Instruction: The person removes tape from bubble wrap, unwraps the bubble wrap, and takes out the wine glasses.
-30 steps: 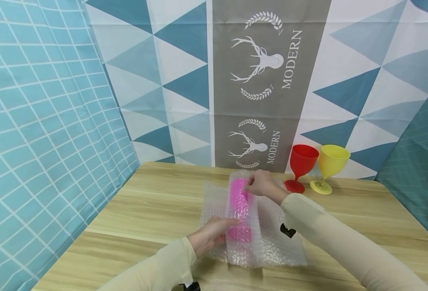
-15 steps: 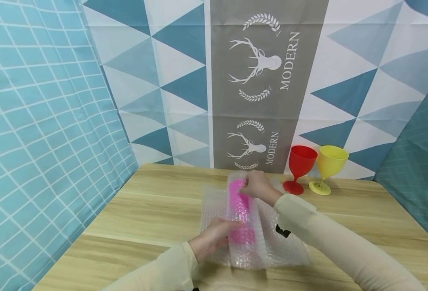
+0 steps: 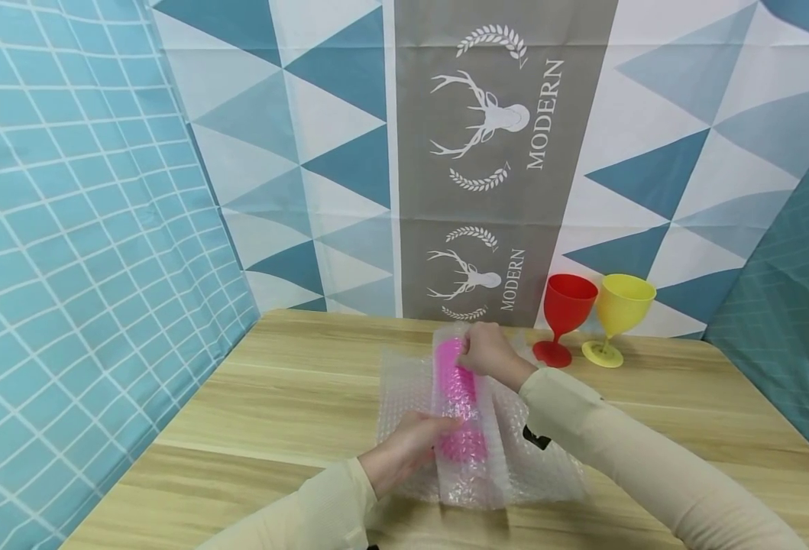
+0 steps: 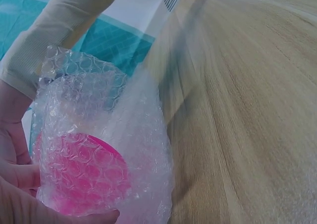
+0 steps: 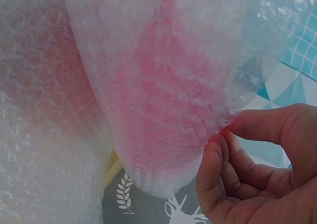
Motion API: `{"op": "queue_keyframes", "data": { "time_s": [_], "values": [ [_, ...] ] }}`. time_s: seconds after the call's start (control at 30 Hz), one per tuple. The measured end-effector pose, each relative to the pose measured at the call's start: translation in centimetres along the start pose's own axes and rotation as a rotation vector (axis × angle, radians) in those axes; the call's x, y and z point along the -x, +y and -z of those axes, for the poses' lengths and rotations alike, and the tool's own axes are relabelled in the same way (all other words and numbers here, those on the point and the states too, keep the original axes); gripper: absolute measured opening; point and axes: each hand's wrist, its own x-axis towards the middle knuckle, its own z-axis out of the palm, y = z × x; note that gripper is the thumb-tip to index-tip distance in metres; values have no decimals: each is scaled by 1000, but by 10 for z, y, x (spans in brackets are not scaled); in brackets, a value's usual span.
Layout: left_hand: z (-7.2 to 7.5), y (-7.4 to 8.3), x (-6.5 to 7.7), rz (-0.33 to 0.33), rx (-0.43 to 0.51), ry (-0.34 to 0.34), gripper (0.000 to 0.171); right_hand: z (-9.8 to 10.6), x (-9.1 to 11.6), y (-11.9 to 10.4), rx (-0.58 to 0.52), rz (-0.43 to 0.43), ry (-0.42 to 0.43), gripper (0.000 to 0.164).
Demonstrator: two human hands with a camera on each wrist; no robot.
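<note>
A pink goblet lies inside a sheet of bubble wrap, rolled partly around it. Its round pink foot shows through the plastic in the left wrist view, its bowl in the right wrist view. My left hand grips the roll near the foot, thumb across the top and some fingers hidden at the side. At the far end, my right hand pinches the edge of the wrap between thumb and curled fingers. The rest of the sheet spreads flat under the roll and to its right.
Behind and right of my right hand stand a red goblet and a yellow goblet, upright near the table's back edge. The wooden table meets a patterned cloth at the back and a blue checked cloth at left.
The wrapped roll has turned slightly, its near end shifting right. My right hand has moved a little left over the roll. My left hand keeps its hold, shifting only slightly.
</note>
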Motion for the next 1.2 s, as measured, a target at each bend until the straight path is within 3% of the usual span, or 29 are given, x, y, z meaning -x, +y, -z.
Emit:
{"op": "queue_keyframes", "data": {
  "time_s": [0.37,0.63,0.87,1.2],
  "values": [
    [-2,-2,0,-13,26,-20,23,11,1,5,-33,-55,-78,43],
    [-4,-3,0,-19,25,-54,35,14,0,11,-23,-92,-110,42],
    [-5,-4,2,-29,50,-60,34,16,0,13,-1,-81,-114,40],
    [-9,-9,3,-76,35,-5,31,19,2,15,1,-73,-101,43]
  ]
}}
